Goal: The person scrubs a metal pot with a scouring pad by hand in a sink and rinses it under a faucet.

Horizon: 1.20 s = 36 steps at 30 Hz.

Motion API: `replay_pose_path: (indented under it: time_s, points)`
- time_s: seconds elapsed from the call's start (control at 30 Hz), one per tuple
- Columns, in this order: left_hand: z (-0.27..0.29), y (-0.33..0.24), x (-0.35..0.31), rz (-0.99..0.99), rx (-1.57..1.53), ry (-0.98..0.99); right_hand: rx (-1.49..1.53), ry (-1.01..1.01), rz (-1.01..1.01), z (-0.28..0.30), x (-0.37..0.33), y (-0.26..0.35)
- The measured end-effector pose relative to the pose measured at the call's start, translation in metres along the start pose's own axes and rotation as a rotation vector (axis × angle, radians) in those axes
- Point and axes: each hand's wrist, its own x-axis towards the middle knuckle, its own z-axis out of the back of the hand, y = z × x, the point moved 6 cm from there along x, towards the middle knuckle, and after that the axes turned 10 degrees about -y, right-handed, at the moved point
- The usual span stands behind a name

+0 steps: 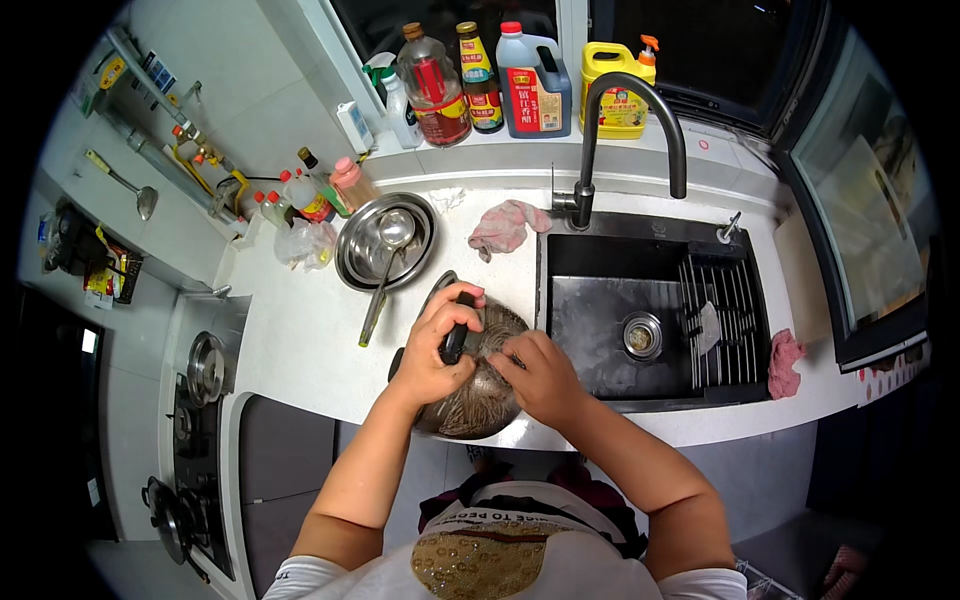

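Observation:
A round metal pot (470,400) sits at the counter's front edge, left of the sink. Streaked, grey-brown matter or reflection fills its round face; I cannot tell which. My left hand (437,345) is wrapped round a thick black handle (458,330) above the pot. What that handle belongs to is partly hidden by my fingers. Close by on the right, my right hand (543,378) has its fingers bent and pressed together against the pot's streaked middle. Whatever they pinch is too small or hidden to name.
A steel bowl (350,250) with a ladle (396,232) stands behind left. A pink cloth (508,228) lies near the black faucet (590,130). The dark sink (600,310) holds a drying rack (722,325). Several bottles line the windowsill. A stove (205,470) is at left.

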Motion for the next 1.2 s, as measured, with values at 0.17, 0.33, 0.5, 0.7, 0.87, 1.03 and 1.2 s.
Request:
replay_pose_path:
  time_s: [0.17,0.33,0.5,0.7,0.87,1.03,1.2]
  points:
    - [0.003,0.003,-0.004,0.016,-0.017,-0.023,-0.015,0.027,0.003,0.004,-0.009,0.005]
    - [0.002,-0.001,-0.001,-0.027,-0.02,-0.054,-0.001,0.012,-0.009,-0.001,0.0,0.002]
    - [0.006,0.001,-0.005,0.001,-0.007,-0.039,-0.034,0.031,0.01,0.002,-0.009,0.008]
    - [0.004,0.003,-0.008,0.005,-0.017,-0.054,-0.031,0.03,0.014,-0.002,-0.004,0.009]
    - [0.004,0.001,-0.006,-0.017,0.017,-0.052,-0.06,0.029,-0.057,-0.001,0.0,0.008]
    - [0.005,0.001,-0.009,0.004,0.002,-0.055,-0.056,-0.016,-0.163,-0.002,-0.006,0.007]
    - [0.005,0.001,-0.011,0.005,-0.002,-0.1,-0.001,-0.003,-0.254,-0.005,-0.006,0.018]
